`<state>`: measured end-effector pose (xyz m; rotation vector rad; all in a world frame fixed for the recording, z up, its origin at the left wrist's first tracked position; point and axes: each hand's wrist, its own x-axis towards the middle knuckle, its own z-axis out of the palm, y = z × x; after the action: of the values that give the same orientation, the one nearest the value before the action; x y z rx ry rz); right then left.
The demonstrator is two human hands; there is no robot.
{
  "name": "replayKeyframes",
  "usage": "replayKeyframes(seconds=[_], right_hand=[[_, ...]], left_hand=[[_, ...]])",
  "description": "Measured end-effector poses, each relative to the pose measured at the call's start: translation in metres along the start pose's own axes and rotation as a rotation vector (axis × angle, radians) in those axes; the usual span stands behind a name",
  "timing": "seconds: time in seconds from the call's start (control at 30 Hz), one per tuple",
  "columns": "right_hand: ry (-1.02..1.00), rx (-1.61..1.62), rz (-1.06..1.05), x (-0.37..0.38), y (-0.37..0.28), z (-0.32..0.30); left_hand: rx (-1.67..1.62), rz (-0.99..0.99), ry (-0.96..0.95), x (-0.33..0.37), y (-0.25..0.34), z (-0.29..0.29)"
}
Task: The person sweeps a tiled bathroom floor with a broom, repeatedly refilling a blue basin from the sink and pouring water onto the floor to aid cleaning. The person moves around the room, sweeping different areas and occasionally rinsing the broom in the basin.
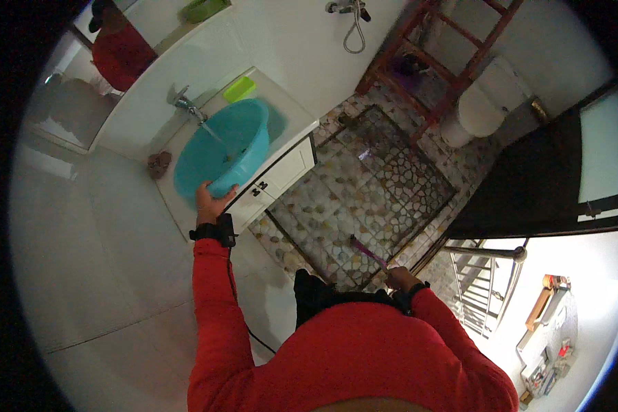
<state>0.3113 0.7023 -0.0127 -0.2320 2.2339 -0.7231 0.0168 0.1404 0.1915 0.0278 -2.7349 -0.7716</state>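
My left hand [213,204] grips the near rim of a teal plastic basin [189,172]. The basin is tilted on the white washbasin counter, under a chrome faucet [187,106]. A stream of water runs from the faucet into it. Something small and dark lies inside the basin, too small to name. My right hand [402,279] is low, closed round a thin purple stick-like tool [369,252] with a dark tip; its exact kind is unclear. That tool points away from me, above the pebble-patterned floor.
A bright green dish [239,89] sits behind the basin, and a brown lump [159,165] lies at the counter's left. White cabinet doors [288,172] are below. Farther right stand a reddish ladder [419,69] and a white toilet [484,103]. A dark door [529,185] stands at the right.
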Motion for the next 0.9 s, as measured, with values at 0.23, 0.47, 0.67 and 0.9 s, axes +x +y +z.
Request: replayKeyframes(seconds=[0.23,0.47,0.67,0.9], right_hand=[[0.104,0.349,0.1,0.015,0.018,0.022],[0.024,0.416,0.149,0.03,0.049,0.049],[0.136,0.788,0.199,0.019,0.049,0.056],[0.037,0.642,0.271,0.012,0.026,0.035]], left_hand=[[-0.021,-0.07,-0.213,0.006,0.023,-0.015],[-0.244,-0.111,-0.153,0.008,-0.019,0.014],[-0.348,-0.238,-0.202,0.008,-0.024,0.013],[-0.962,-0.662,-0.17,0.005,-0.03,0.019]])
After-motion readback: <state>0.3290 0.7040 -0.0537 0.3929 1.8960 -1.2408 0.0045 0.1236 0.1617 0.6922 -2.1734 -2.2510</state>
